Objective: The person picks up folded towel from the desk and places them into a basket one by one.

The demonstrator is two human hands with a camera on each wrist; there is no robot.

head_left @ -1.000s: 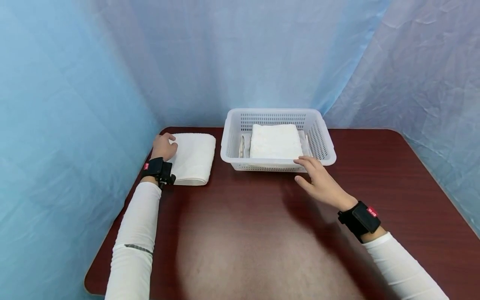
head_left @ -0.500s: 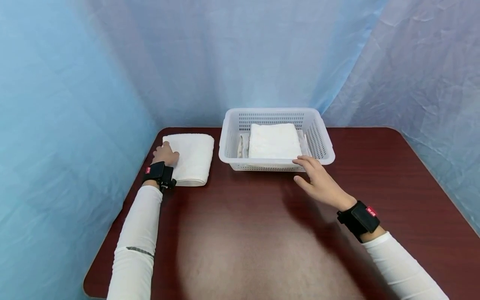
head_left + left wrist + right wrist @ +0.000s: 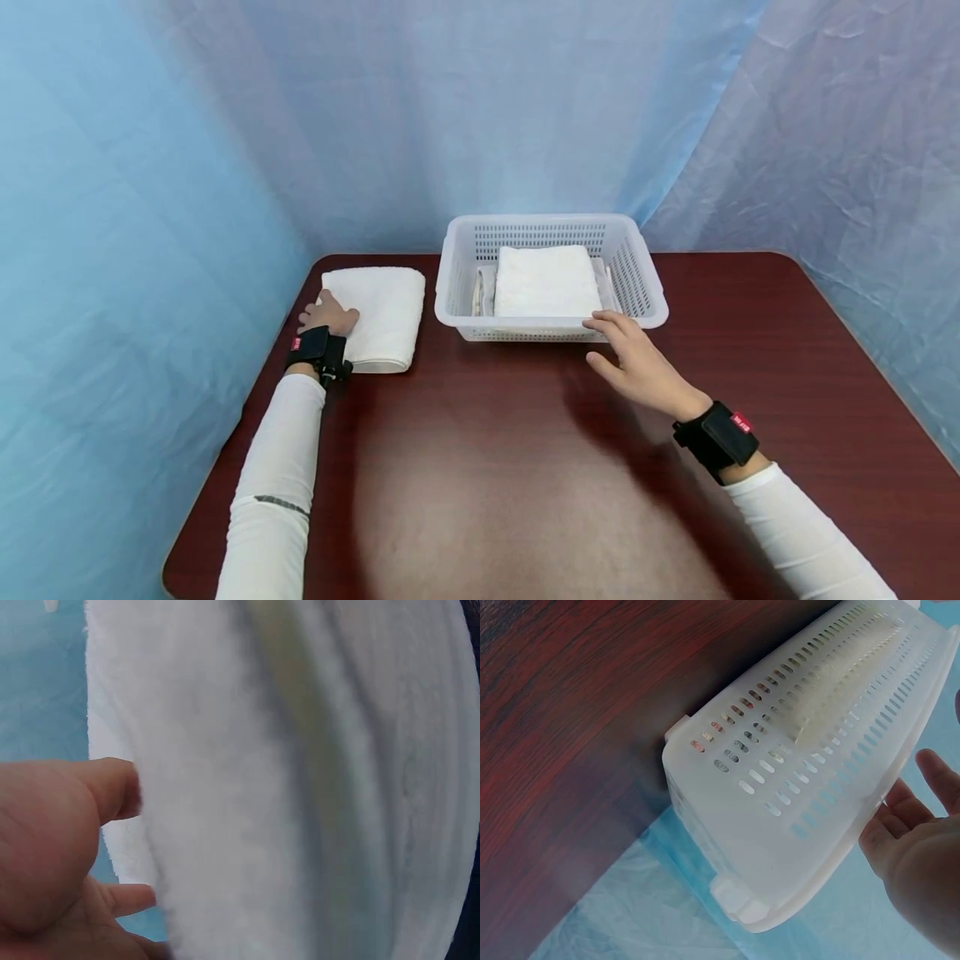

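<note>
A folded white towel (image 3: 386, 312) lies at the far left of the table. My left hand (image 3: 327, 315) rests at its left edge, thumb spread over the cloth in the head view. Up close in the left wrist view, the thumb (image 3: 116, 787) and a finger (image 3: 127, 898) stand apart, their tips right at the towel's edge; other fingers are partly hidden. My right hand (image 3: 637, 362) hovers at the front right rim of a white plastic basket (image 3: 551, 322), fingers extended and thumb apart. Inside the basket lies another folded white towel (image 3: 547, 282).
Greyish folded cloths (image 3: 486, 290) show beside the towel in the basket. The dark red-brown table (image 3: 480, 467) has rounded back corners. Blue curtains (image 3: 480, 108) hang close behind it and at both sides.
My left hand has drawn back toward me from the towel's far left corner to the middle of its left edge. The right hand and basket stay nearly in place as the view shifts slightly.
</note>
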